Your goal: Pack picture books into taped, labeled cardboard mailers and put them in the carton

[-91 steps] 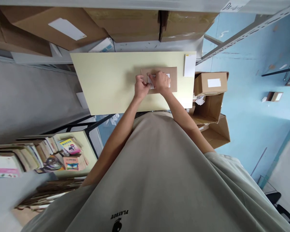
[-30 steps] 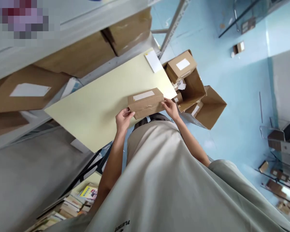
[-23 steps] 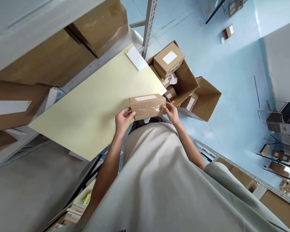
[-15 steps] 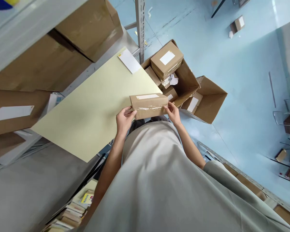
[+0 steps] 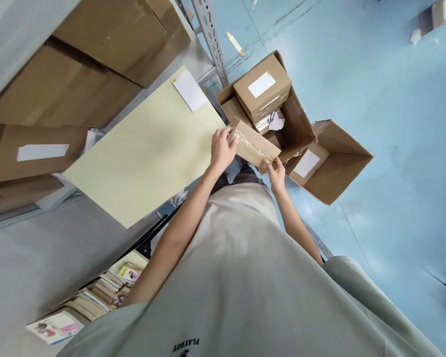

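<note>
Pale yellow counter (image 5: 144,148) beside grey metal shelving upright (image 5: 210,39). Large cardboard cartons (image 5: 96,54) stacked on shelf behind. Light blue painted floor (image 5: 375,89), scuffed, evenly lit. Stacked books (image 5: 96,300) on lower shelf, bottom left.

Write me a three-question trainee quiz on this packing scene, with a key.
1. True or false: both hands hold the taped parcel.
2. Where is the parcel now? A) flat on the table B) tilted, past the table's edge by the open carton C) on the shelf
3. Fill in: the labelled box sits in the open ____.

Key: 1 true, the left hand is at one end and the right hand at the other. 2 B. 3 carton.
</note>
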`<action>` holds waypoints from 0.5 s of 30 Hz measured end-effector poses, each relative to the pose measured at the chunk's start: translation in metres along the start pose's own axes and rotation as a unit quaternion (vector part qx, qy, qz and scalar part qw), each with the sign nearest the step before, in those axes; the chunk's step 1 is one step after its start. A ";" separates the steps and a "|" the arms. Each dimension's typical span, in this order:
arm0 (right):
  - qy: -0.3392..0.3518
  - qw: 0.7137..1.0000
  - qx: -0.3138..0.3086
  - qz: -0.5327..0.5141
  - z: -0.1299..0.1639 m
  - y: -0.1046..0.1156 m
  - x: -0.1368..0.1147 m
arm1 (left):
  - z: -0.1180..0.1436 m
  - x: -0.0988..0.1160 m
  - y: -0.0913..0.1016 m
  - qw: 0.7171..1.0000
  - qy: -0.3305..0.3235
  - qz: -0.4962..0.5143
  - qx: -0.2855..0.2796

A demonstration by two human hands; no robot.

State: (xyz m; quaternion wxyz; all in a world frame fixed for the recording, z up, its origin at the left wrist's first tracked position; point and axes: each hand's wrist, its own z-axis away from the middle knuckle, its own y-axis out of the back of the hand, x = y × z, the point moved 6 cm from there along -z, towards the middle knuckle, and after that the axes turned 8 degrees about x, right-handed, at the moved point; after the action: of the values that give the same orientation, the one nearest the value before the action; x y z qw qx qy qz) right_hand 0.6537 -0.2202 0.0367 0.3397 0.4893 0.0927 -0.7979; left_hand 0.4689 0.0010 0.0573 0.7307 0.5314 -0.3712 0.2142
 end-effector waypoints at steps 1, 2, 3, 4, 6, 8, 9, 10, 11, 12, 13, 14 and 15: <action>-0.012 1.000 0.005 -0.003 -0.004 -0.001 0.003 | -0.013 0.005 -0.008 1.000 -0.007 -0.008 -0.008; -0.023 1.000 0.010 -0.008 -0.009 -0.003 0.006 | -0.025 0.009 -0.015 1.000 -0.013 -0.014 -0.016; -0.035 0.999 0.011 -0.015 -0.014 -0.005 0.008 | -0.037 0.012 -0.021 0.999 -0.020 -0.016 -0.025; -0.046 0.999 0.010 -0.024 -0.019 -0.007 0.009 | -0.048 0.016 -0.026 0.999 -0.027 -0.016 -0.033; -0.064 0.997 0.002 -0.040 -0.030 -0.013 0.011 | -0.066 0.020 -0.033 0.998 -0.040 -0.013 -0.046; -0.080 0.996 0.000 -0.049 -0.040 -0.021 0.013 | -0.080 0.020 -0.038 0.998 -0.047 -0.008 -0.050; -0.089 0.995 0.000 -0.054 -0.045 -0.026 0.015 | -0.086 0.018 -0.041 0.998 -0.045 -0.006 -0.048; -0.100 0.993 0.000 -0.059 -0.050 -0.033 0.018 | -0.091 0.014 -0.043 0.998 -0.039 -0.006 -0.044; -0.114 0.991 0.001 -0.064 -0.055 -0.040 0.021 | -0.094 0.009 -0.045 0.999 -0.028 -0.009 -0.040; -0.127 0.990 0.001 -0.066 -0.061 -0.047 0.025 | -0.098 0.003 -0.047 0.999 -0.015 -0.012 -0.036; -0.141 0.988 0.000 -0.066 -0.067 -0.054 0.029 | -0.101 -0.003 -0.049 0.999 -0.001 -0.014 -0.033; -0.153 0.986 -0.001 -0.063 -0.073 -0.062 0.033 | -0.103 -0.008 -0.051 0.999 0.011 -0.014 -0.030; -0.163 0.985 -0.002 -0.057 -0.080 -0.069 0.037 | -0.106 -0.013 -0.053 0.999 0.020 -0.010 -0.029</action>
State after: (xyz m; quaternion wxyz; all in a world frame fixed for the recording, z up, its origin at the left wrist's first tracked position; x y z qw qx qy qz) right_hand 0.6567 -0.1471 -0.0472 0.3052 0.3459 0.0658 -0.8848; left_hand 0.5317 0.0825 -0.0019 0.7555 0.5092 -0.3568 0.2065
